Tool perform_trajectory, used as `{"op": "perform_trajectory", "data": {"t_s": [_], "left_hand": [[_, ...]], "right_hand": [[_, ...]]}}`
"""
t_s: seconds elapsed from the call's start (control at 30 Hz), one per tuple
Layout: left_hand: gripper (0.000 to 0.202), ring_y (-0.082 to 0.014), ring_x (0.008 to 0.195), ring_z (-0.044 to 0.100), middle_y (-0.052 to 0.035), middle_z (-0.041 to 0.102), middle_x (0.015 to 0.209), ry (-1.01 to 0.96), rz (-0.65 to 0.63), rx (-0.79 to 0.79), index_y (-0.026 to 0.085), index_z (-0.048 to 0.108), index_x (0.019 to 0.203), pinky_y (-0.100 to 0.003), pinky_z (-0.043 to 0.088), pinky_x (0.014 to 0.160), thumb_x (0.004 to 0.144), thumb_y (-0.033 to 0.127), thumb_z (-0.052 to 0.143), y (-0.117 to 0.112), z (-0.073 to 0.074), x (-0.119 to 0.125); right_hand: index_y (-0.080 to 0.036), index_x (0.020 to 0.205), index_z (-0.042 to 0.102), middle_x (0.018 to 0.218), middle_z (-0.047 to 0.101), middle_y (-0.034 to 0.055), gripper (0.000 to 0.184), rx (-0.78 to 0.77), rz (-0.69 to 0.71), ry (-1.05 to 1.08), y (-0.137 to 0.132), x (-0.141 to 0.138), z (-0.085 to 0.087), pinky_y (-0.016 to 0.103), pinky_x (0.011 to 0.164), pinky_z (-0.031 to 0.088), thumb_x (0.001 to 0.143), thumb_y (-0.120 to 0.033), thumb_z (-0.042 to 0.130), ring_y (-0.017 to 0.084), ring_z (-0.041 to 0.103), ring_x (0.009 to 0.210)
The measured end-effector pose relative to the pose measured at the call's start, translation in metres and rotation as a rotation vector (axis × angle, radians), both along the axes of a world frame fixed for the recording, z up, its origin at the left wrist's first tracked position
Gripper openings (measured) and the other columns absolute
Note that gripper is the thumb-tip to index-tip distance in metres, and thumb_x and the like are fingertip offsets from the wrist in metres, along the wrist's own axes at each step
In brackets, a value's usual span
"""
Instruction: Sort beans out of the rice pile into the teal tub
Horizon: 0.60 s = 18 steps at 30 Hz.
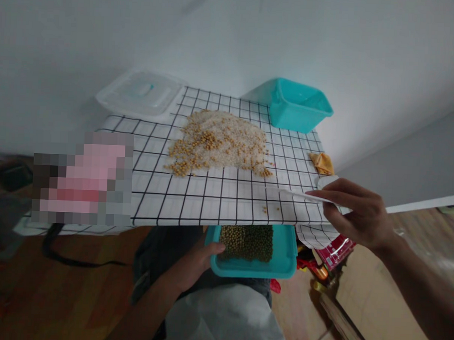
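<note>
My left hand (204, 256) grips the left side of a teal plastic container (285, 253), its thumb over the rim. The container is just below the table's front edge, holding yellow soybeans (231, 238) and green beans (259, 244). Over the table's right front part, my right hand (360, 211) pinches a thin white flat tool (316, 196). It points left and is seen nearly edge-on, so its exact kind is unclear. A pile of white rice (232, 127) mixed with soybeans (208, 139) lies spread on the checked tablecloth (195, 198). Some stray beans (265, 210) lie near the front edge.
A second teal container (299, 113) stands at the back right, by the wall. A clear plastic lid (142, 93) lies at the back left. A folded yellow cloth (322, 163) is on the right edge. Red packets (336, 252) lie below, right. A blurred-out pink item (87, 179) is at left.
</note>
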State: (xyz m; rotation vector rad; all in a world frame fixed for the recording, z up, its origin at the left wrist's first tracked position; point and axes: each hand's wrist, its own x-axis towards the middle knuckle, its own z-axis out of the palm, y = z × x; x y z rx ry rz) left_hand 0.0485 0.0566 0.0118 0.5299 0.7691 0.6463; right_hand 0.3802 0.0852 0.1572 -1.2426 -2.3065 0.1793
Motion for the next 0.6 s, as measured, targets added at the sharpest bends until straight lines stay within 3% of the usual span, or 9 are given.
{"op": "perform_trajectory", "data": {"t_s": [0.13,0.33,0.6], "left_hand": [[0.029,-0.0326,0.126,0.059,-0.0083,0.073,0.123,-0.053,-0.007,-0.049,0.023,0.071,0.114,-0.047,0.045,0.106,0.087,0.025,0.062,-0.003,-0.007,0.005],[0.042,-0.0297,0.130,0.057,-0.0102,0.065,0.138,-0.134,-0.007,-0.075,0.021,0.060,0.132,-0.047,0.041,0.110,0.089,0.021,0.059,-0.005,-0.016,0.014],[0.052,-0.0345,0.129,0.058,-0.0144,0.066,0.136,-0.152,0.011,-0.100,0.019,0.050,0.142,-0.055,0.038,0.111,0.090,0.023,0.057,-0.010,-0.027,0.009]], "right_hand": [[-0.029,0.123,0.066,0.093,0.064,0.0044,0.046,-0.030,0.007,0.002,-0.016,-0.001,-0.012,0.029,0.059,0.053,0.083,-0.008,0.059,0.016,0.063,0.074],[-0.026,0.131,0.060,0.092,0.064,0.0045,0.050,0.025,0.016,-0.082,-0.046,-0.029,-0.027,0.029,0.056,0.051,0.083,-0.010,0.060,0.014,0.060,0.069],[-0.021,0.130,0.060,0.093,0.065,0.0060,0.046,0.036,0.118,-0.146,-0.058,-0.054,-0.015,0.029,0.057,0.051,0.085,-0.013,0.060,0.014,0.060,0.071]]}}
